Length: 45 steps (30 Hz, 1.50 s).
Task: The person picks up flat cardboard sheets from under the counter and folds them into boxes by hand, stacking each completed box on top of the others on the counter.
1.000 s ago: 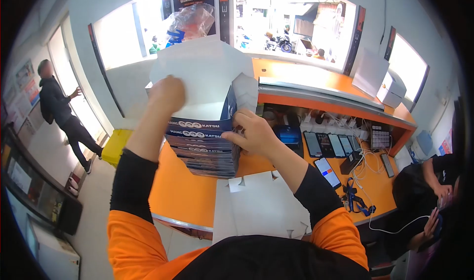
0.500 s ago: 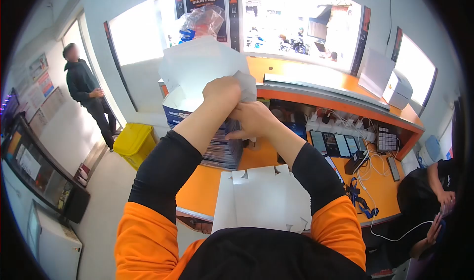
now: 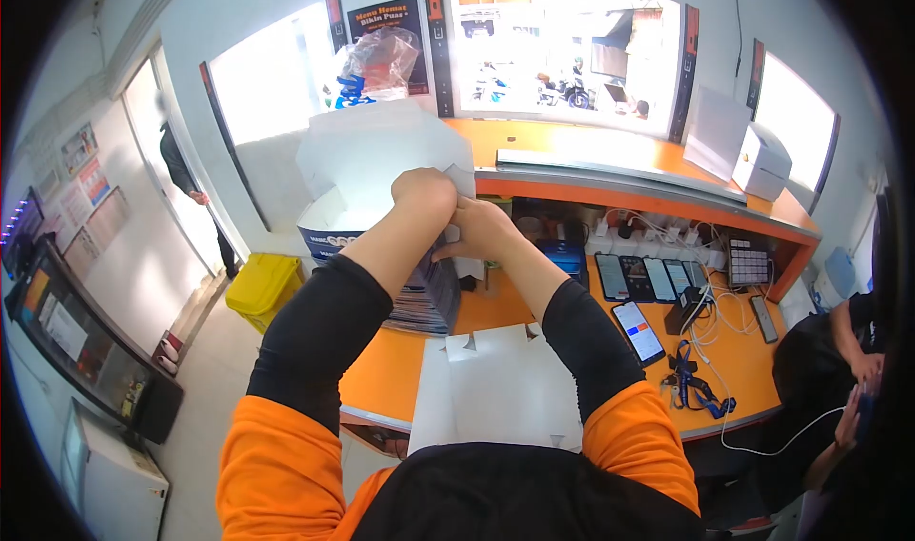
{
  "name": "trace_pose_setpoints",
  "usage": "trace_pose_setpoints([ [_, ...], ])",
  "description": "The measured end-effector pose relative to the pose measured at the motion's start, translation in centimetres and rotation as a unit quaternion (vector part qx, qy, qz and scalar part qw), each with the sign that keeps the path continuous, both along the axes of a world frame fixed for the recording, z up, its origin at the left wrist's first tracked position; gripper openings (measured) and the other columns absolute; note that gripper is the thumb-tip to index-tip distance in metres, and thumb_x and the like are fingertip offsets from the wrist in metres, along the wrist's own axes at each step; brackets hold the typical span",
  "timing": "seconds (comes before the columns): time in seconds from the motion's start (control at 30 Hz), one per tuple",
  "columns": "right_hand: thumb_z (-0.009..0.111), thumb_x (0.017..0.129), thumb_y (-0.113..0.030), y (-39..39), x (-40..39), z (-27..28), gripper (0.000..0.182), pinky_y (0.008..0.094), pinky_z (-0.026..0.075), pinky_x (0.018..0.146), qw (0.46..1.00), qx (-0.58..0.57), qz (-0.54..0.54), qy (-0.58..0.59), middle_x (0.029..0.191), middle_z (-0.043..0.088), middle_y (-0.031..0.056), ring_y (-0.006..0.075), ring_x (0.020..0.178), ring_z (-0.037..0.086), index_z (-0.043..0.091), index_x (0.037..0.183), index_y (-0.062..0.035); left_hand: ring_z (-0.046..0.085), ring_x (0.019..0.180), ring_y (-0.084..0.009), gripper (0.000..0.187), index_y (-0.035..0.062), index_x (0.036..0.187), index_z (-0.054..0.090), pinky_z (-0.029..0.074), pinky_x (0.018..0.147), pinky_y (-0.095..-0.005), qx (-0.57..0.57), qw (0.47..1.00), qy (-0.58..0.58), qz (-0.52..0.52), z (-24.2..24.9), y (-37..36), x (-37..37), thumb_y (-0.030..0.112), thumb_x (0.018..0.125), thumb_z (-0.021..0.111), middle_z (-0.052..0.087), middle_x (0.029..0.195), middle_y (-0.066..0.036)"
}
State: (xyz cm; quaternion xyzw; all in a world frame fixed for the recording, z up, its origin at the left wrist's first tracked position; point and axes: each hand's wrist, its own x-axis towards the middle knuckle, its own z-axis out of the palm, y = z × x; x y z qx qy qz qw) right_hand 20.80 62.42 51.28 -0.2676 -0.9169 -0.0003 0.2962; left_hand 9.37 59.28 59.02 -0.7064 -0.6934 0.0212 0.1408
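Note:
A white and blue cardboard box (image 3: 329, 215) with its pale lid (image 3: 381, 150) raised stands on a tall stack of folded cardboard (image 3: 419, 303). At the lid's right corner, my left hand (image 3: 424, 193) is closed on the lid, its fingertips mostly hidden behind the wrist. Just right of it, my right hand (image 3: 479, 231) presses the same corner, with its thumb stretched toward the stack. An unfolded white cardboard sheet (image 3: 500, 384) lies on the orange table in front of me.
Several phones (image 3: 636, 331), tangled white cables (image 3: 710, 326) and a blue lanyard (image 3: 696, 388) lie on the right. A co-worker's hands (image 3: 848, 417) hold a phone at far right. A yellow bin (image 3: 264, 288) stands left. Another person (image 3: 181, 169) is in the doorway.
The view has shifted slightly. The box and lid sit a little lower and further left, with both hands still at the lid corner. The standing person has moved further into the doorway.

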Motion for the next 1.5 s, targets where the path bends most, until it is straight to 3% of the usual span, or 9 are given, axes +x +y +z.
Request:
trace_pose_setpoints([
  [0.23,0.068,0.070,-0.030,1.1,-1.1,-3.3,0.043,0.0328,0.038,0.090,0.874,-0.314,0.169,0.329,0.113,0.051,0.0135,0.0254,0.108,0.047,0.058,0.101,-0.0019,0.059,0.095,-0.0293,0.031,0.0059,0.097,0.065,0.048,0.074,-0.0368,-0.101,0.993,-0.011,-0.066,-0.6,5.0,-2.8,0.029,0.080,0.053,0.061,0.102,-0.014],
  [0.33,0.062,0.075,-0.024,1.2,-2.8,-3.8,0.030,0.0312,0.035,0.092,0.868,-0.312,0.088,0.377,0.111,0.051,0.0152,0.0252,0.109,0.046,0.060,0.092,0.0012,0.058,0.098,-0.0312,0.053,0.0030,0.098,0.064,0.045,0.080,-0.0382,-0.138,0.942,-0.291,0.096,3.1,0.7,-1.2,0.049,0.083,0.044,0.061,0.102,-0.017],
  [0.43,0.058,0.078,-0.021,1.5,-3.6,-3.7,0.025,0.0296,0.035,0.090,0.868,-0.288,0.037,0.402,0.107,0.051,0.0153,0.0237,0.105,0.047,0.060,0.086,0.0024,0.061,0.085,-0.0293,0.070,-0.0011,0.092,0.064,0.045,0.077,-0.0385,0.087,0.949,-0.301,0.029,3.0,1.6,-6.4,0.063,0.080,0.039,0.064,0.086,-0.018],
  [0.57,0.058,0.078,-0.019,2.5,-4.0,-3.8,0.021,0.0277,0.036,0.084,0.775,-0.395,0.028,0.493,0.099,0.052,0.0125,0.0202,0.096,0.048,0.058,0.084,0.0009,0.054,0.106,-0.0297,0.059,0.0061,0.115,0.056,0.041,0.089,-0.0416,0.195,0.910,-0.357,0.081,0.5,3.1,-17.2,0.054,0.081,0.045,0.054,0.117,-0.014],
  [0.67,0.057,0.079,-0.018,1.1,-4.2,-2.3,0.016,0.0273,0.037,0.076,0.714,-0.485,0.021,0.505,0.091,0.052,0.0077,0.0159,0.089,0.048,0.056,0.084,-0.0033,0.057,0.100,-0.0274,0.050,0.0112,0.120,0.053,0.045,0.083,-0.0428,-0.015,0.743,-0.670,0.011,-2.3,-0.1,-17.9,0.045,0.082,0.049,0.057,0.113,-0.010],
  [0.87,0.051,0.082,-0.017,1.7,-4.5,-1.8,0.013,0.0233,0.037,0.062,0.669,-0.535,0.077,0.510,0.083,0.053,0.0002,0.0075,0.072,0.048,0.052,0.094,-0.0111,0.058,0.086,-0.0232,0.045,0.0162,0.122,0.051,0.047,0.073,-0.0374,0.008,0.729,-0.685,-0.007,-1.6,-4.7,-17.7,0.037,0.082,0.050,0.058,0.108,-0.009],
  [1.0,0.051,0.083,-0.017,2.8,-4.9,-0.4,0.017,0.0226,0.037,0.058,0.706,-0.518,0.113,0.470,0.076,0.052,-0.0026,0.0052,0.069,0.047,0.051,0.097,-0.0087,0.056,0.090,-0.0258,0.036,0.0103,0.102,0.064,0.045,0.077,-0.0388,0.164,0.884,-0.430,-0.082,-4.3,-5.0,-20.1,0.035,0.078,0.053,0.058,0.103,-0.013],
  [1.27,0.053,0.075,-0.021,5.7,-5.6,3.1,0.026,0.0287,0.042,0.084,0.846,-0.425,0.194,0.257,0.106,0.058,0.0096,0.0189,0.097,0.053,0.061,0.089,-0.0005,0.049,0.085,-0.0257,0.020,0.0001,0.070,0.050,0.030,0.098,-0.0390,0.327,0.688,-0.594,-0.256,-8.4,-4.0,-18.3,0.018,0.077,0.045,0.055,0.084,-0.012],
  [1.5,0.049,0.064,-0.012,5.6,-5.9,1.9,0.015,0.0334,0.028,0.095,0.848,-0.392,0.212,0.287,0.080,0.060,0.0102,0.0269,0.114,0.041,0.059,0.062,-0.0014,0.044,0.072,-0.0243,0.021,0.0000,0.065,0.041,0.030,0.098,-0.0394,0.348,0.690,-0.574,-0.272,-9.6,-3.2,-19.2,0.018,0.076,0.044,0.043,0.069,-0.011],
])
